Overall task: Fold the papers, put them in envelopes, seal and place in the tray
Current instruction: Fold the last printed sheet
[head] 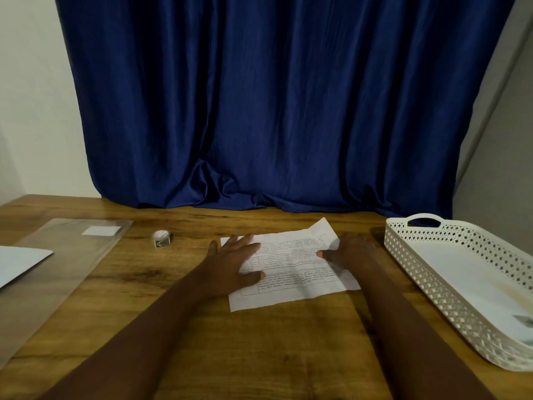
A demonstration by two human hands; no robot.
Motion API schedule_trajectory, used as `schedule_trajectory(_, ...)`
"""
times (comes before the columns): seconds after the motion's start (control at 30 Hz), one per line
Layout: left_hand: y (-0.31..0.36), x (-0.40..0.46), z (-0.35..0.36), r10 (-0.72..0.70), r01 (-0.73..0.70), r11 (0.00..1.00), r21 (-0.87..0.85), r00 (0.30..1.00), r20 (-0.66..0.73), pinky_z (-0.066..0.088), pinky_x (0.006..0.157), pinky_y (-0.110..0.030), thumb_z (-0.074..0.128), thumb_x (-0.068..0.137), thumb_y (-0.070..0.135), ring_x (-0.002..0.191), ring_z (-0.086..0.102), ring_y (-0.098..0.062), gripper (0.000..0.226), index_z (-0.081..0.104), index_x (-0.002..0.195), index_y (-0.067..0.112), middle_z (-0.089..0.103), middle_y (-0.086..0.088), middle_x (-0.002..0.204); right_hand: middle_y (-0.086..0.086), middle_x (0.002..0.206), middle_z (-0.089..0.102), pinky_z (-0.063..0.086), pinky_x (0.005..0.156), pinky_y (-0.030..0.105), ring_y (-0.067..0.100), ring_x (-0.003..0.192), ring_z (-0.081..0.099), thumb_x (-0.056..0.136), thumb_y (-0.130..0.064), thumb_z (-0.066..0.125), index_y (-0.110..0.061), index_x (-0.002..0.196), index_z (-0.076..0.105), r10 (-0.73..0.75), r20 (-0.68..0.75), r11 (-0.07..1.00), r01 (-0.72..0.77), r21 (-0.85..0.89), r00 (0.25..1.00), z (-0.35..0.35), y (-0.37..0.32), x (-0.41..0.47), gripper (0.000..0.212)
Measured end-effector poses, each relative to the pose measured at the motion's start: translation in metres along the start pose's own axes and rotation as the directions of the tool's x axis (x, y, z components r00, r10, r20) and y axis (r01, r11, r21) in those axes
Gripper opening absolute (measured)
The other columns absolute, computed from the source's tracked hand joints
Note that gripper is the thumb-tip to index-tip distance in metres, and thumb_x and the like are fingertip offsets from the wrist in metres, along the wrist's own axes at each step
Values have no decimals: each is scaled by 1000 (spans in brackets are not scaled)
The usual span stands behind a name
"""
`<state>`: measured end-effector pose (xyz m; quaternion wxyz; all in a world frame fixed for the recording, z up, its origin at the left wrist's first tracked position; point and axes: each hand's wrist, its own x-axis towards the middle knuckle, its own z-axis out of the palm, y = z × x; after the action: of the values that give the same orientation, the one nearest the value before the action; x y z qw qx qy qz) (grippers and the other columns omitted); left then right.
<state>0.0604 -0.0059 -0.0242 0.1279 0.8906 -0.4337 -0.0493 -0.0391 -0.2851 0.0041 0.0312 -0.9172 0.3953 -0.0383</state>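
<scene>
One printed paper (291, 272) lies near the middle of the wooden bench (259, 356), its far right corner turned up in a small flap. Two hands rest on it. The left hand (233, 267) lies flat on the sheet's left part, fingers straight and spread, its grip slack and holding nothing. The right hand (350, 252) sits at the sheet's right edge with its fingers bent down onto the paper; whether its grip pinches the edge or only presses it cannot be told.

One white perforated tray (432, 272) with a handle cutout stands on the right of the bench, apart from the paper. Inside it lies white flat material bearing a small printed sticker near the close end; how many pieces are there cannot be told.

One small roll of stickers (161, 239) stands on the bench to the left of the paper, clear of the left hand. Farther left lies one clear plastic sleeve (57, 272) with a white label, and one white sheet (20, 264) rests on it at the frame's edge.

One dark blue curtain (274, 105) hangs behind the bench, its hem bunched on the far edge.
</scene>
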Motion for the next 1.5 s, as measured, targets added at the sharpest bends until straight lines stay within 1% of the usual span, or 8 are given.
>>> schedule_trajectory(0.13, 14, -1, 8, 226, -229, 973, -19, 969, -98, -12, 126, -50, 50, 104, 44, 156, -11, -6, 60, 26, 159, 41, 3, 18, 170, 5, 120, 66, 51, 74, 32, 19, 91, 59, 74, -64, 76, -17, 128, 53, -25, -3, 986, 25, 162, 1000, -7, 5, -4, 75)
schedule_trajectory(0.33, 40, 4, 20, 227, -227, 974, -20, 974, 11, -6, 128, -49, 36, 102, 66, 156, -1, -3, 61, 30, 158, 43, 14, 22, 168, 2, 103, 61, 50, 67, 32, 18, 85, 59, 77, -36, 84, -15, 121, 55, -30, 43, 908, 9, 419, 999, -19, 13, -3, 56)
schedule_trajectory(0.6, 37, 8, 20, 191, -190, 980, -63, 981, 16, 2, 128, -49, 37, 102, 65, 155, 11, -3, 56, 37, 154, 44, 25, 21, 166, 12, 91, 78, 56, 55, 31, 24, 75, 75, 89, -13, 74, -9, 103, 68, -239, 291, 345, -199, 917, 926, -54, 29, -16, 16)
schedule_trajectory(0.73, 38, 10, 20, 214, -214, 977, -14, 977, 18, 3, 127, -51, 36, 103, 63, 154, 13, -5, 55, 36, 155, 44, 25, 20, 166, 17, 112, 74, 61, 59, 35, 30, 92, 74, 89, -12, 73, -7, 127, 63, -375, 379, 188, -332, 925, 846, -44, 16, -14, 40)
schedule_trajectory(0.97, 42, 10, 17, 236, -238, 970, 49, 971, 38, 3, 127, -52, 36, 105, 56, 154, 14, -10, 53, 32, 157, 44, 22, 13, 167, 20, 122, 70, 62, 65, 46, 34, 103, 72, 89, -12, 70, -8, 134, 57, -524, 365, 29, -412, 911, 770, -37, -5, -23, 48)
schedule_trajectory(1.27, 36, 14, 22, 264, -264, 964, 7, 964, 3, 16, 125, -54, 39, 103, 55, 150, 22, -17, 57, 31, 157, 37, 28, 4, 164, 19, 121, 71, 52, 95, 57, 35, 115, 67, 96, -19, 60, -11, 130, 56, -583, 373, 38, -434, 900, 722, -25, -35, -44, 36)
schedule_trajectory(1.4, 32, 13, 18, 266, -293, 920, -259, 955, -135, 37, 118, -41, 59, 99, 29, 138, 43, -13, 46, 55, 144, 25, 46, 3, 152, 16, 119, 72, 55, 96, 45, 29, 112, 67, 99, -39, 56, -17, 124, 62, -551, 366, 102, -375, 921, 750, -18, -46, -45, 34)
schedule_trajectory(1.5, 19, 13, 11, 90, -196, 837, -511, 970, -224, 45, 109, -30, 68, 93, 10, 126, 54, -12, 48, 57, 139, 15, 56, -2, 142, 10, 112, 75, 53, 94, 42, 25, 102, 70, 99, -54, 49, -18, 125, 63, -538, 372, 157, -344, 926, 756, -18, -48, -44, 47)
